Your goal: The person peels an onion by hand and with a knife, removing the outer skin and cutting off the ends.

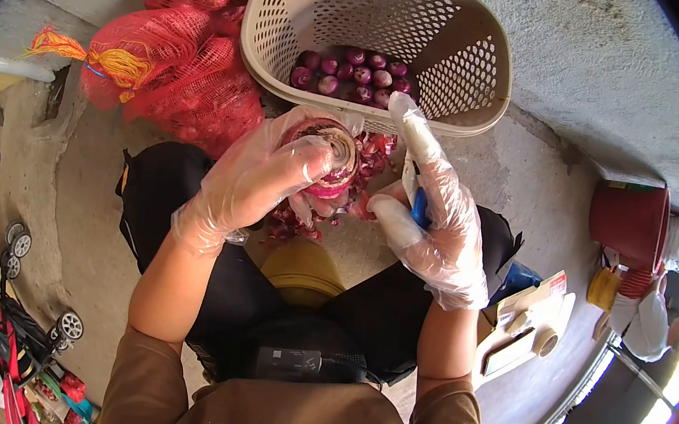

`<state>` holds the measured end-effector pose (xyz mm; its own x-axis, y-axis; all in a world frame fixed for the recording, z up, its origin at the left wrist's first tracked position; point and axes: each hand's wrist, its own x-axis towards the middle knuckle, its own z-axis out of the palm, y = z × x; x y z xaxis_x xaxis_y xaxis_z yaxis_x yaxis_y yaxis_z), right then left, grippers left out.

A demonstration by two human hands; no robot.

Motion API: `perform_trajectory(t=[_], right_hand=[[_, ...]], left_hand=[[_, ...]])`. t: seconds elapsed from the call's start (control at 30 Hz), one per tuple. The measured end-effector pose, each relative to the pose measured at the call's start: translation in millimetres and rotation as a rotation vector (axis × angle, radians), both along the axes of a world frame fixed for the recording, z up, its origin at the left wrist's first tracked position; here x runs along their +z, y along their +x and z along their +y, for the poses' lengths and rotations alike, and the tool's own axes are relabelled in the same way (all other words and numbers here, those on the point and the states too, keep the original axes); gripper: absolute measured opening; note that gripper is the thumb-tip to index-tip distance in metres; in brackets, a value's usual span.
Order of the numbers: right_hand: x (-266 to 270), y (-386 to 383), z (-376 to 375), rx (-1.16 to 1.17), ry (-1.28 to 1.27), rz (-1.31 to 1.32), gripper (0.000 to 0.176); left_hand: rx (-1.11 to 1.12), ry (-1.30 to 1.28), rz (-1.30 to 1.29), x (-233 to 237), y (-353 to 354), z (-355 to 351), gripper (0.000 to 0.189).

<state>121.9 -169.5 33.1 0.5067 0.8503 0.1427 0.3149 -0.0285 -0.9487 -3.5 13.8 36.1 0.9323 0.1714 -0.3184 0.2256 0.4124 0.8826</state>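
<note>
My left hand (265, 170), in a clear plastic glove, is closed around a red onion (344, 158) with its dry, layered end facing up. Beside it, my right hand (435, 215), gloved the same way, grips a knife (419, 208) with a blue handle; the fingers cover most of it. The index finger is stretched upward and the thumb points at the onion. Below and behind the hands lie purple-red onion skins (373, 153) on the floor. Just beyond, a beige perforated basket (458, 123) has several peeled red onions (362, 75) in its bottom.
Red mesh sacks of onions (163, 66) stand left of the basket. A yellow container (303, 271) sits between my knees. To the right are a dark red bucket (627, 220) and cardboard pieces (523, 329). A stroller (17, 318) is at the lower left. Concrete walls rise behind the basket.
</note>
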Motion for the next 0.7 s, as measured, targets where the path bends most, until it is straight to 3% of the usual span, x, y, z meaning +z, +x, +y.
perform_trajectory(t=[0.13,0.23,0.33,0.43,0.7], right_hand=[[-1,0,0,-0.037,-0.033,-0.006,0.080],[-3,3,1,-0.032,-0.049,-0.041,0.083],[-4,3,1,-0.009,-0.038,-0.026,0.086],[-2,6,3,0.040,0.012,-0.069,0.087],[7,4,-2,0.205,-0.019,-0.061,0.075]], left_hand=[[0.030,0.140,-0.012,-5,3,-7,0.068],[0.028,0.131,-0.017,-7,2,-6,0.068],[0.044,0.139,-0.012,-4,2,-8,0.067],[-0.031,0.004,-0.024,-2,1,2,0.048],[0.036,0.044,-0.021,-9,-1,-4,0.048]])
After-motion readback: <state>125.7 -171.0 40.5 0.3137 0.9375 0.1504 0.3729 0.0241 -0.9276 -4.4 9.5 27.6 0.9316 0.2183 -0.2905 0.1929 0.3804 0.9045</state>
